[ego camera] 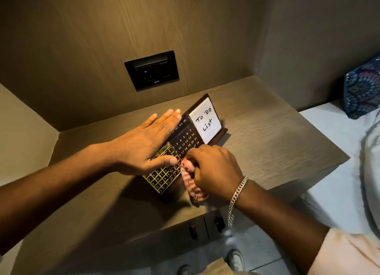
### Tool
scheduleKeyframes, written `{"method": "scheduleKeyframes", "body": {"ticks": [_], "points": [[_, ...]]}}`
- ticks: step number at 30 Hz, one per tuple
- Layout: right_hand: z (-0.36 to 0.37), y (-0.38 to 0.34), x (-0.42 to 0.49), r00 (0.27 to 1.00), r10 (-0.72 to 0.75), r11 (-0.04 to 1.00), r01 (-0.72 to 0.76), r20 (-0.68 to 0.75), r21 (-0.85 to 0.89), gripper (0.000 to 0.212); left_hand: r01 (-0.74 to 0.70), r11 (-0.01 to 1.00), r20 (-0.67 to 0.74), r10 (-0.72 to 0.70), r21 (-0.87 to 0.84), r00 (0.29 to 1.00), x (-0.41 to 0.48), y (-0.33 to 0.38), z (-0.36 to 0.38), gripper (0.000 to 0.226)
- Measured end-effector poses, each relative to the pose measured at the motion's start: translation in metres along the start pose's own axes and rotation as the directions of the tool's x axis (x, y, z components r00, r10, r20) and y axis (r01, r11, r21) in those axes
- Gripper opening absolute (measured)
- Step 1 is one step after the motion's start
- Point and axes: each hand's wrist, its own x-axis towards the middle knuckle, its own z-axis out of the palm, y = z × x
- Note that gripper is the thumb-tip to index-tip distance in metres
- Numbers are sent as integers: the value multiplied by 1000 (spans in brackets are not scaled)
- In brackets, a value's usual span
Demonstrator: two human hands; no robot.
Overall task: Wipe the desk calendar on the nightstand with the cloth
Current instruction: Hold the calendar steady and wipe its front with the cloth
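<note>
A dark wooden desk calendar (186, 140) stands on the nightstand (267, 135), with white date numbers, a gold sliding grid frame (164, 177) at its left end and a white "To Do List" note pad (205, 120) at its right end. My left hand (144, 145) lies flat over the calendar's top left part, fingers straight, thumb resting on the gold frame. My right hand (213, 170) is closed on a bunched red and white cloth (190, 179), pressed against the lower front of the calendar. A silver chain bracelet hangs on that wrist.
A black wall socket plate (151, 69) sits on the panel behind the nightstand. Side walls enclose the left and back. A bed with white sheet (337, 172) and a patterned blue pillow (363, 89) lies at the right. Two drawer knobs (219, 223) show below the front edge.
</note>
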Motion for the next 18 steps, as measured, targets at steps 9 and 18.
{"method": "scheduleKeyframes", "body": {"ticks": [9, 18], "points": [[-6, 6, 18, 912, 111, 949, 21, -395, 315, 32, -31, 997, -38, 29, -65, 999, 5, 6, 3, 99], [-2, 31, -13, 983, -148, 970, 166, -110, 177, 35, -10, 1000, -29, 11, 27, 1000, 5, 12, -3, 97]]}}
